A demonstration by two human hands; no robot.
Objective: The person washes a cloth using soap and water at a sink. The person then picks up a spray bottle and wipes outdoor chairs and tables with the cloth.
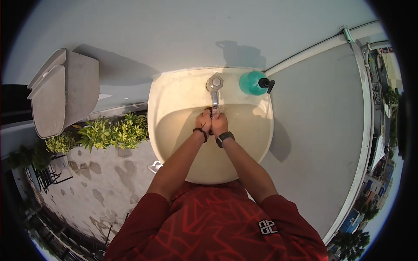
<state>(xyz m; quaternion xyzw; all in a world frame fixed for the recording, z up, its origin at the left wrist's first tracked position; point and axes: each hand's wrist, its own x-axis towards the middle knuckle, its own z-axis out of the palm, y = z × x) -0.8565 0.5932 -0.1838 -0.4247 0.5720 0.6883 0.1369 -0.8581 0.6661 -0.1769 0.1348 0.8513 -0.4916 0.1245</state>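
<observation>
Both hands are meeting under the spout of the chrome lever tap (214, 89) at the back of the cream oval ceramic washbasin (174, 93). The left hand (203, 121), with a dark cord bracelet at its wrist, and the right hand (219, 124), with a dark wristwatch, are pressing together, fingers curled against each other, and something small and dark is showing between them; I cannot make out what it is, or whether either hand is actually gripping it. The fingertips are hiding behind the knuckles, and any water running from the tap is too faint to tell.

A teal round plastic soap bottle with a black pump (254, 83) is standing on the basin's back rim, just to the right of the tap and well apart from the hands. The basin's near rim is disappearing behind the person's red patterned shirt (209, 222).

To the left, a grey lidded plastic bin (63, 93) is sitting against the pale wall, with a row of green leafy plants (109, 132) beneath it. A white pipe (320, 45) is running along the wall to the right. The bowl is leaving open room around both forearms.
</observation>
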